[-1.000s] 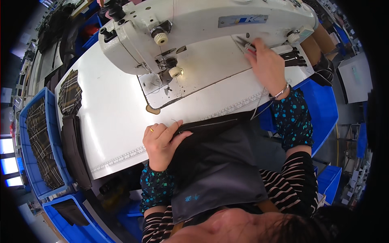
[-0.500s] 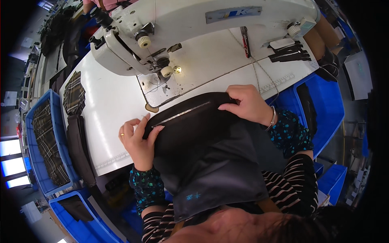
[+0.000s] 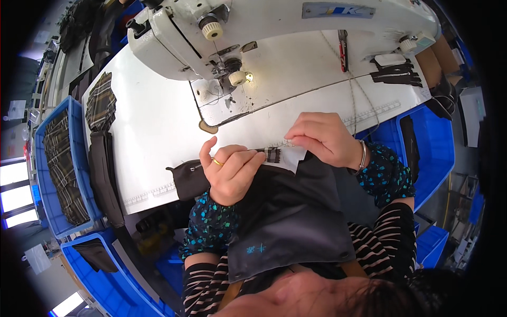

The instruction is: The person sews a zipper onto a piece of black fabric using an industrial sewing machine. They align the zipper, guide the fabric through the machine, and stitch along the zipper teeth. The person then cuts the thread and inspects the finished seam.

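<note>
My left hand (image 3: 229, 171) is closed on a dark fabric piece (image 3: 190, 179) at the table's front edge, its index finger raised. Part of a zipper shows beside those fingers. To the right of the hand, the piece's plaid strip (image 3: 272, 154) and white backing (image 3: 291, 158) are turned up. Just above the white backing, my right hand (image 3: 327, 140) has its fingers curled with the tips together. Whatever it may pinch is too small to make out. Beyond both hands stands the white sewing machine (image 3: 182, 47), its small lamp lit by the needle area.
Plaid pieces (image 3: 101, 100) and folded dark fabric (image 3: 103, 177) lie on the table's left. Blue bins (image 3: 95, 211) flank the table, another blue bin (image 3: 435, 142) on the right. Red-handled snippers (image 3: 343, 53), a cord (image 3: 355, 100) and dark strips (image 3: 396, 73) lie at the back right.
The dark piece has been turned over and shifted, so its plaid strip and white backing show. My left hand moved right; my right hand let go of the piece's corner and curled.
</note>
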Demonstrator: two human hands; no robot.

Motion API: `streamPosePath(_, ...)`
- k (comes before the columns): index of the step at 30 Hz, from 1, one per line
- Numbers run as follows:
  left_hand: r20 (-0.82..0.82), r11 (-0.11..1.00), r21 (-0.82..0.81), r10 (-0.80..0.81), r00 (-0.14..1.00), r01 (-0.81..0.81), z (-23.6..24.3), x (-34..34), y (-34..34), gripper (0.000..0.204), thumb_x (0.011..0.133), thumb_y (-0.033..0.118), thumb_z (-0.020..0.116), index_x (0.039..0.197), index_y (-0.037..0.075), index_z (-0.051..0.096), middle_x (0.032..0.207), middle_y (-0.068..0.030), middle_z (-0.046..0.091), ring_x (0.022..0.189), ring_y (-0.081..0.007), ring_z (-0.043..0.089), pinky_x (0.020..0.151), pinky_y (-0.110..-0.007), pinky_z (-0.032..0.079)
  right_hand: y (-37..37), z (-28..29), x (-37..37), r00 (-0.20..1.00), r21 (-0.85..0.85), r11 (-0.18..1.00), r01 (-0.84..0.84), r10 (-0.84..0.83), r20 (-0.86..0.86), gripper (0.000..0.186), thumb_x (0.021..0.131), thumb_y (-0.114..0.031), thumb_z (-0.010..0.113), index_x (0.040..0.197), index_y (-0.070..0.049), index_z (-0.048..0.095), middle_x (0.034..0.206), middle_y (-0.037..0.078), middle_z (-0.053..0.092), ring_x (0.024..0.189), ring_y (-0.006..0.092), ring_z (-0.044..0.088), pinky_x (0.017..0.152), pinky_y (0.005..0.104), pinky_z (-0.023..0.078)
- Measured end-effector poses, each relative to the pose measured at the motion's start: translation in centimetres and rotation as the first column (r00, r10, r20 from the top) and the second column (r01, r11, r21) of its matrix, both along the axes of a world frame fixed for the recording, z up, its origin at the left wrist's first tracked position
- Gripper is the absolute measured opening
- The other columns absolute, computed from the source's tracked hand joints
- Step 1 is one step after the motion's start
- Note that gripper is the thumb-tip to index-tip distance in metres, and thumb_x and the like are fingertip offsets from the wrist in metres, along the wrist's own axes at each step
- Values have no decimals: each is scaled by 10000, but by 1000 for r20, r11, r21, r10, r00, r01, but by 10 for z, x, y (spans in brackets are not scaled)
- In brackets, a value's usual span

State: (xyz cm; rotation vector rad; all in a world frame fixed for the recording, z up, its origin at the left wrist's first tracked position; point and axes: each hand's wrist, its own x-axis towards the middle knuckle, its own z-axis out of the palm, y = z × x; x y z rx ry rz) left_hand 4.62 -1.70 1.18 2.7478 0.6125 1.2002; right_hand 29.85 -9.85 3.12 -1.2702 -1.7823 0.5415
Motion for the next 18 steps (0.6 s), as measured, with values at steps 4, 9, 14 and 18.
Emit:
streamPosePath(4, -5, 1000, 6, 2, 1000, -2, 2, 0, 0, 260, 670, 75, 851, 893, 200, 808, 848, 88, 705, 871, -139, 681, 1159, -478, 386, 9, 2, -7, 958, 36, 996, -79, 66, 278, 80, 926, -148, 684, 985, -107, 719, 925, 33, 640, 825, 257, 668, 689, 378, 542)
streamPosePath(9, 8, 1000, -2, 10, 1000, -10, 1, 1, 0, 241, 673, 78, 852, 879, 195, 807, 847, 88, 711, 863, -137, 676, 1155, -469, 385, 12, -3, -14, 932, 15, 993, -116, 104, 347, 110, 875, -109, 721, 981, -91, 705, 926, 35, 618, 829, 251, 664, 684, 374, 541)
streamPosePath(14, 1, 1000, -17, 13, 1000, -13, 2, 3, 0, 228, 667, 86, 859, 864, 185, 804, 812, 77, 683, 828, -142, 655, 1139, -458, 393, 14, -1, -20, 920, 81, 995, -63, 27, 391, 162, 805, -99, 772, 925, -88, 664, 877, 38, 582, 775, 241, 643, 642, 370, 529)
streamPosePath(18, -23, 999, -48, 2, 1000, -3, 3, 4, 1, 235, 657, 91, 865, 866, 176, 801, 790, 62, 653, 816, -152, 637, 1119, -455, 404, 13, -2, -24, 900, 156, 988, 15, -81, 428, 186, 775, -86, 777, 897, -93, 637, 855, 36, 551, 754, 232, 629, 614, 366, 522)
